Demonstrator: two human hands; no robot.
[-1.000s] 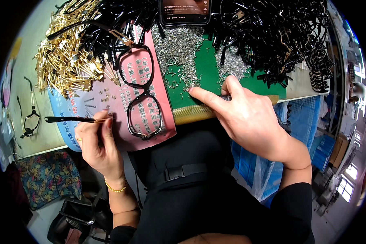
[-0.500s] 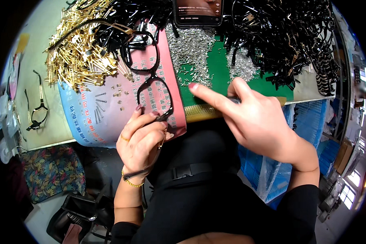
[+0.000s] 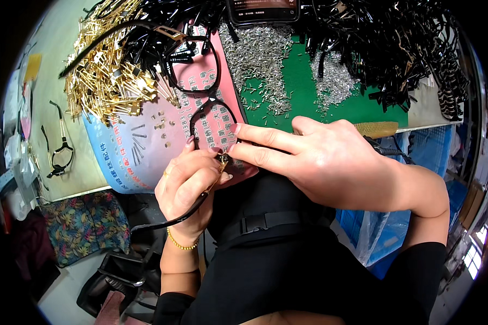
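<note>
My left hand (image 3: 184, 181) is closed on a black eyeglass frame (image 3: 218, 70), gripping it at the hinge corner nearest me. One temple (image 3: 171, 221) of the frame, black with a gold part near the hinge, runs back under my left hand toward the wrist. The other temple (image 3: 100, 39) stretches to the far left, over a gold pile. At the near hinge, the index and middle fingertips of my right hand (image 3: 325, 162) meet my left fingers. Its thumb and lower fingers are hidden, and anything tiny between the fingertips is too small to make out.
Small silver screw-like pieces (image 3: 260, 65) lie in piles on a green mat (image 3: 301, 81). Gold metal parts (image 3: 100, 70) and black temples (image 3: 385, 49) are heaped on the table. A phone (image 3: 263, 12) stands at the back. Another eyeglass frame (image 3: 62, 157) lies at left.
My right hand has moved from the edge of the silver pieces to the near hinge. The near temple now shows, swung back along my left hand.
</note>
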